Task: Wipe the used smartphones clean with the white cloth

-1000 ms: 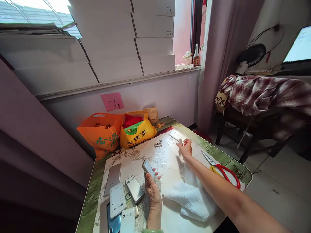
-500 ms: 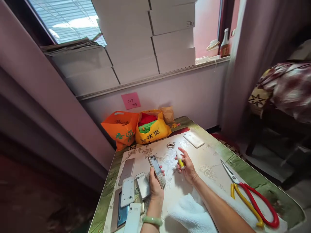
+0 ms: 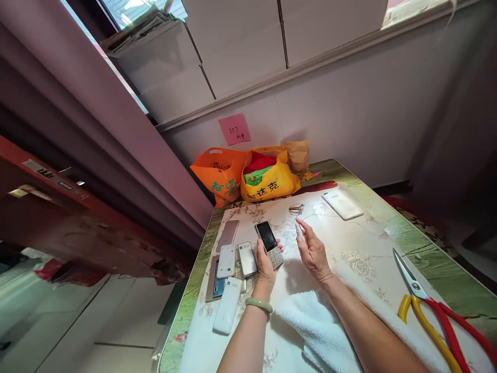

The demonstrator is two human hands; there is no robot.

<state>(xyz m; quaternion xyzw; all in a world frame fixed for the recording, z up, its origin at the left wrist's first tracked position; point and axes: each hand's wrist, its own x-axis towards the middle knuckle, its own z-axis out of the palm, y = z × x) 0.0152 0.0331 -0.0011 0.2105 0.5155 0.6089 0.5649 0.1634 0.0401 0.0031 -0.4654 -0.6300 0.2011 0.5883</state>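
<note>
Drawn nearer, the right hand [image 3: 314, 255] grips a small bottle [image 3: 298, 230], while the left hand [image 3: 265, 266], clasped round the keypad phone [image 3: 267, 236], should hold it steady.

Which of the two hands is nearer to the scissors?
Right. The right hand, holding a small bottle, is left of the scissors; the left hand, holding a keypad phone, is farther left.

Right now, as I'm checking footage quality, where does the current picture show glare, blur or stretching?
Head view, top left: the window is nearly blown out; head view, middle: glare on the tabletop beside the keypad phone, itself fairly sharp; head view, far left: door and floor look smeared; head view, lower right: scissors look stretched, likely by the lens.
</note>
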